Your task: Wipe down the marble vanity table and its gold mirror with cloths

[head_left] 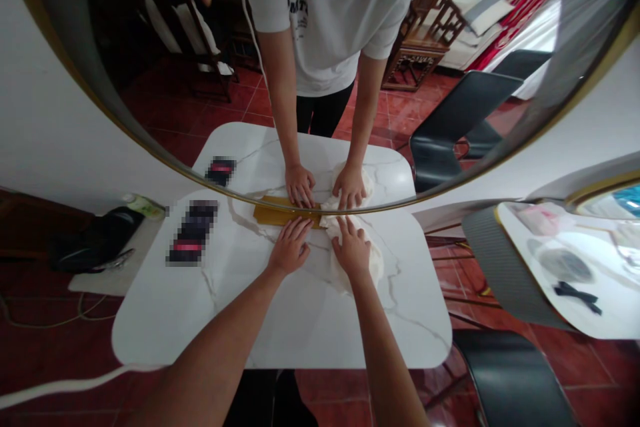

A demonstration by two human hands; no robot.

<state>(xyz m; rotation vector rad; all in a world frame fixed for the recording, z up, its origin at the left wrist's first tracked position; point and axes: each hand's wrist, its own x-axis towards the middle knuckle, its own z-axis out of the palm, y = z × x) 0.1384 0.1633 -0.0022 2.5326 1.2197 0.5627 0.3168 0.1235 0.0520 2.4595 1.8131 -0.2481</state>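
Bare forearms (220,333) stretch, hands (290,247) touching flat yellow sheet (273,215) and rumpled cloth (376,263).

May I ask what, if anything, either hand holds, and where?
Left hand touches yellow strip near its right end; right hand touches white cloth at its far part; gripping cannot be told.

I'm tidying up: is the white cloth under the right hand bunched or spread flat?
Bunched: the white cloth lies in a rumpled, uneven heap beneath the right hand.

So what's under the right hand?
Crumpled white cloth lies under the right hand, showing around it, with the table beneath. Whatever is directly below the palm and fingers is covered.
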